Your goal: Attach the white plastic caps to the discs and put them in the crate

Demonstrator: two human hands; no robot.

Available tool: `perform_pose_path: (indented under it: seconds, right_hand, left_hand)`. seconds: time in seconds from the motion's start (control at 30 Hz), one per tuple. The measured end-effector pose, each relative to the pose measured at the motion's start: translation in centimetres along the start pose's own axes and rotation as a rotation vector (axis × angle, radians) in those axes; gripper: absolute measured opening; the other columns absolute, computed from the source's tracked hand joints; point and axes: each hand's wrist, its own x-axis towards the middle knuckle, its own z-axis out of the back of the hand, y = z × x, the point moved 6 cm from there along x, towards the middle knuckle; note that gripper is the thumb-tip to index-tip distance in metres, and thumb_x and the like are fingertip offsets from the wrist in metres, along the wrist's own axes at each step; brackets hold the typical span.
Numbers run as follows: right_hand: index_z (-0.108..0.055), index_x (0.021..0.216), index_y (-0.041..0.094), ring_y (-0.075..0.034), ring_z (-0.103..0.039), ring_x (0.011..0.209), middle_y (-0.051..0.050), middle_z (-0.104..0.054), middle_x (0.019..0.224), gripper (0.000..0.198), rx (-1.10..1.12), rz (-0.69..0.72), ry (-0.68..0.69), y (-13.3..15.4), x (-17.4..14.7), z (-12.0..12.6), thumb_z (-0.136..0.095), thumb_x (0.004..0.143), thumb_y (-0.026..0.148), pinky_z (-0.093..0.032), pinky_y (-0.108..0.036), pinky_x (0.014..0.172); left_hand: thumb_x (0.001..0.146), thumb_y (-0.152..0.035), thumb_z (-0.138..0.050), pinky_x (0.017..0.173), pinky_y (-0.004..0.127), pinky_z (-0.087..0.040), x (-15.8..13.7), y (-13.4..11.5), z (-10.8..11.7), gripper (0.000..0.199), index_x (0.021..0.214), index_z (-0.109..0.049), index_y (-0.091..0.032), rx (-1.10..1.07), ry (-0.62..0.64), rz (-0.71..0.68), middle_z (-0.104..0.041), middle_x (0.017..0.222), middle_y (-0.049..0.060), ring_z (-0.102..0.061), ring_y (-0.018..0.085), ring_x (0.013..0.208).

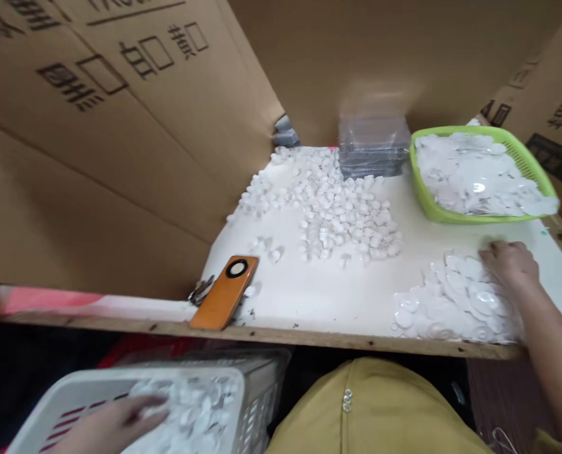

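Note:
My left hand (113,425) is over the white plastic basket (243,384) at the lower left, its thumb and finger apart. Below its fingertips lie many small white plastic pieces (200,410). At the right of the white table, my right hand (515,265) is beside a pile of flat, round white plastic discs (455,302). Motion blurs its curled fingers, and I cannot make out whether they hold anything. Many small rounded white pieces (342,217) are spread over the middle of the table.
A green basket (425,195) full of flat white pieces stands at the back right. Left of it is a stack of clear-wrapped grey packs (373,148). An orange phone (226,293) lies by the wooden front edge (309,336). Cardboard walls (167,145) enclose the table.

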Motion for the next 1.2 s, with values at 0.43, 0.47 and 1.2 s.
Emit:
perform_pose_path:
  seconds: [0.43, 0.47, 1.2]
  right_hand:
    - [-0.05, 0.073, 0.029, -0.034, -0.059, 0.066, -0.012, -0.062, 0.07, 0.026, 0.093, 0.114, -0.016, 1.2, 0.2, -0.9, -0.066, 0.065, 0.048, -0.04, -0.046, 0.06]
    - [-0.053, 0.075, 0.029, -0.034, -0.06, 0.067, -0.011, -0.064, 0.072, 0.023, 0.144, 0.146, -0.014, 2.1, -0.9, -0.7, -0.065, 0.067, 0.048, -0.041, -0.046, 0.062]
    - [-0.059, 0.082, 0.019, -0.012, -0.059, 0.057, 0.002, -0.057, 0.069, 0.027, 0.926, 0.364, 0.721, 19.6, -13.5, -7.9, -0.065, 0.075, 0.044, -0.044, -0.023, 0.052]
  left_hand:
    - [0.087, -0.025, -0.051, 0.078, 0.03, -0.05, 11.8, -34.3, -0.4, 0.025, 0.106, -0.064, -0.016, -0.265, -0.34, -0.53, -0.058, 0.099, 0.009, -0.062, 0.019, 0.082]
    - [0.087, -0.023, -0.05, 0.077, 0.029, -0.05, 12.0, -34.9, -0.9, 0.024, 0.104, -0.065, -0.017, -0.243, -0.331, -0.553, -0.058, 0.1, 0.009, -0.061, 0.018, 0.082]
    - [0.091, -0.024, -0.046, 0.074, 0.026, -0.05, 8.7, -34.3, -2.5, 0.026, 0.113, -0.059, -0.022, -0.075, -0.47, -0.797, -0.057, 0.117, 0.008, -0.058, 0.016, 0.09]
